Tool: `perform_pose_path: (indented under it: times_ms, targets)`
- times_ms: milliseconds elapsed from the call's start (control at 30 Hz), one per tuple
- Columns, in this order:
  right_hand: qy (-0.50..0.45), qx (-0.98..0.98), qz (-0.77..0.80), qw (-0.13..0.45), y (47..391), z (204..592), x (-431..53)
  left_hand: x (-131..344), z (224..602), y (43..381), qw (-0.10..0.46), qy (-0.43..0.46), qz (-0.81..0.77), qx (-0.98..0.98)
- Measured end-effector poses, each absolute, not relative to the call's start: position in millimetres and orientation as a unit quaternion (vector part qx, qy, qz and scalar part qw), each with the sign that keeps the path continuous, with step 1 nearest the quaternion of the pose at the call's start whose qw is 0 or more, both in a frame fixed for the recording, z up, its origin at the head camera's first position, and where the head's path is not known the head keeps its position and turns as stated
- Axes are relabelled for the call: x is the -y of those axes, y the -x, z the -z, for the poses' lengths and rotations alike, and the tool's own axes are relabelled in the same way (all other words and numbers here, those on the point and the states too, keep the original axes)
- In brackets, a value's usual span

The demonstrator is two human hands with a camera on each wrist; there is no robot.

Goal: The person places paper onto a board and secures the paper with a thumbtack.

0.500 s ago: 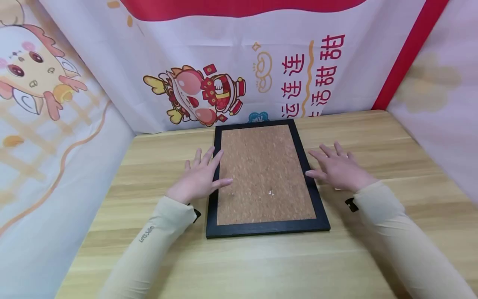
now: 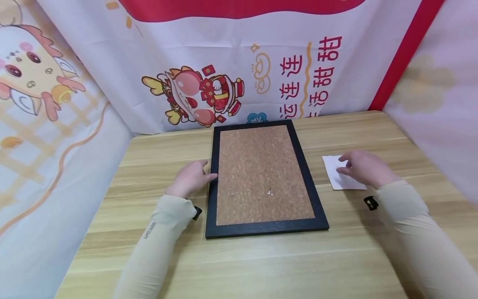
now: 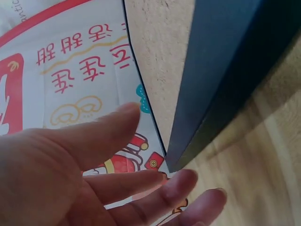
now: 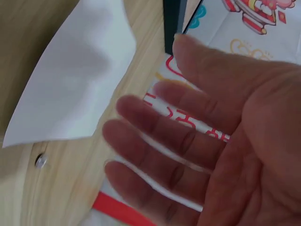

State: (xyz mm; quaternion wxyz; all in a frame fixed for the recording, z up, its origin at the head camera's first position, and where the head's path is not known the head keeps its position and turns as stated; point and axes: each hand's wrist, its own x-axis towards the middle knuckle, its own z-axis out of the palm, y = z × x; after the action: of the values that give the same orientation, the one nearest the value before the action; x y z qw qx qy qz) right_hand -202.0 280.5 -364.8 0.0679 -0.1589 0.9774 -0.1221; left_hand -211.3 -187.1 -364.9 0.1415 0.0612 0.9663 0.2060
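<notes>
A black-framed cork board (image 2: 265, 174) lies flat on the wooden table, with small white bits on its lower part. My left hand (image 2: 188, 178) is at the board's left edge. In the left wrist view its thumb and bent fingers are apart near the frame's corner, gripping nothing; whether it touches the frame I cannot tell. To the right, my right hand (image 2: 367, 168) hovers over a white paper sheet (image 2: 337, 178), fingers loosely bent. The right wrist view shows those fingers (image 4: 141, 146) apart from the paper and holding nothing.
A small shiny round object (image 4: 41, 161) sits on the table beside the paper. Behind the board hangs a printed cloth (image 2: 224, 50), and cloth also borders the left and right sides. The wooden tabletop (image 2: 261, 265) extends in front of the board.
My right hand has moved right, away from the board, and the white paper is now visible beneath it. The left hand's spread fingers have drawn in, and its thumb no longer reaches over the cork.
</notes>
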Motion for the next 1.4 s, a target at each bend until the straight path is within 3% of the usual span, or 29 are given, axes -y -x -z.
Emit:
perform_pose_path:
  times_ms: [533, 900, 1400]
  targets:
    - [0.065, -0.990, 0.079, 0.096, 193.6, 376.7, -296.9, 180.7, 377.7, 215.6, 0.161, -0.065, -0.183, -0.968]
    - [0.057, -0.992, 0.049, 0.101, 187.7, 386.6, -277.0, 179.7, 378.4, 214.0, 0.159, -0.053, -0.193, -0.967]
    - [0.002, -0.986, 0.059, 0.156, 194.6, 378.6, -265.1, 179.1, 375.9, 208.0, 0.151, -0.052, -0.199, -0.967]
